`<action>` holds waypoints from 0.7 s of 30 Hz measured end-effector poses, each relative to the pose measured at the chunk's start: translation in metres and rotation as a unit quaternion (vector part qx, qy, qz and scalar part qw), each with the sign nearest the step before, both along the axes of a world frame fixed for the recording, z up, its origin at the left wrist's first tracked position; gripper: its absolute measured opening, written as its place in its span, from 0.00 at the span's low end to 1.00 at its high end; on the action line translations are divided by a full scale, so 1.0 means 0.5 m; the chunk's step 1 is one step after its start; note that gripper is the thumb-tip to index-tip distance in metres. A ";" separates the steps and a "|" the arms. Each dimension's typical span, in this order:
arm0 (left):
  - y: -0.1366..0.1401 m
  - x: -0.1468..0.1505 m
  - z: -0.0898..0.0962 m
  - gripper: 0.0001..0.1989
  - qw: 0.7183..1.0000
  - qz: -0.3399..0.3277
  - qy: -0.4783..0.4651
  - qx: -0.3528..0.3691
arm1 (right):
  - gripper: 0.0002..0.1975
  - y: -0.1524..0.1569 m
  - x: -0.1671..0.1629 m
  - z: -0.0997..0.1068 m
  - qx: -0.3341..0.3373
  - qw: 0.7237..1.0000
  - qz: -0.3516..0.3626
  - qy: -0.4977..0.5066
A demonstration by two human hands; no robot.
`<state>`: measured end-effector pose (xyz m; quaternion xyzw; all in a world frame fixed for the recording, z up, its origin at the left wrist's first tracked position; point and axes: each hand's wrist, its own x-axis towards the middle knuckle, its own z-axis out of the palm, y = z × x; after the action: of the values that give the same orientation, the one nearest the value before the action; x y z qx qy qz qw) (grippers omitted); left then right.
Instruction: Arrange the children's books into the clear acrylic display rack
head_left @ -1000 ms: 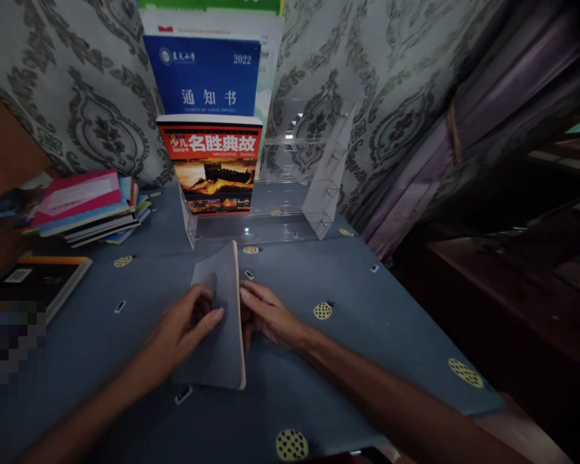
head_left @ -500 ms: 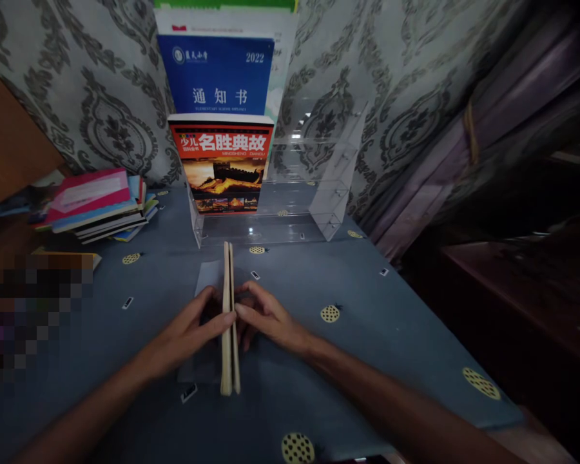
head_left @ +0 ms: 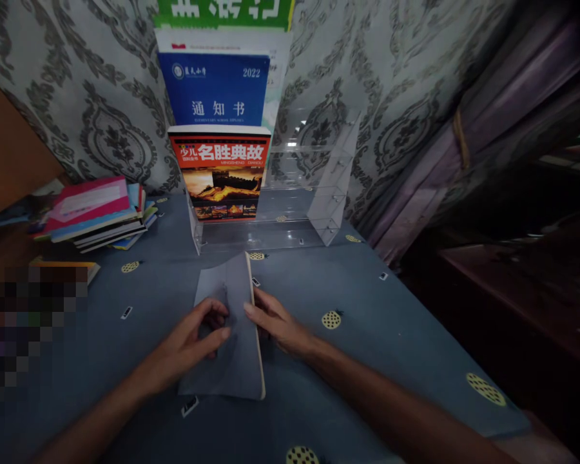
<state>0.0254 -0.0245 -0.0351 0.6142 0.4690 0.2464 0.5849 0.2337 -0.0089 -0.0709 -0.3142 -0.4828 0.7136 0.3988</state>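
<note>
A thin book (head_left: 236,361) with a plain grey-blue cover lies tilted on the table in front of me, its pale page edge raised along the right side. My right hand (head_left: 275,320) grips that right edge, thumb on top of the cover and fingers behind. Over the middle of the cover is my left hand (head_left: 200,335), fingers bent and thumb apart, with nothing held between them. Beyond the book stands a clear tiered rack (head_left: 326,212). In its left part are a red-and-black book (head_left: 222,177), a blue booklet (head_left: 217,87) and a green-topped book (head_left: 225,16).
A stack of books (head_left: 96,209) sits at the back left, a pink one on top. Part of another book (head_left: 94,267) shows below it, beside a blurred-out patch. The blue tablecloth (head_left: 367,361) has yellow pineapples. A purple curtain (head_left: 430,167) hangs at right.
The book has gone from standing on edge, held by both hands, to leaning over with its cover facing up. My left hand has let go of it; the right still holds its edge.
</note>
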 end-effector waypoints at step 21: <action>0.084 -0.085 0.101 0.14 0.973 0.132 -0.086 0.166 | 0.21 0.056 0.044 0.119 0.293 0.944 0.069 -0.139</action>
<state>-0.0171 0.0173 0.0156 0.6121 0.4465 0.4475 0.4751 0.2557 0.0190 -0.0116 -0.2453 -0.7415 0.5159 0.3519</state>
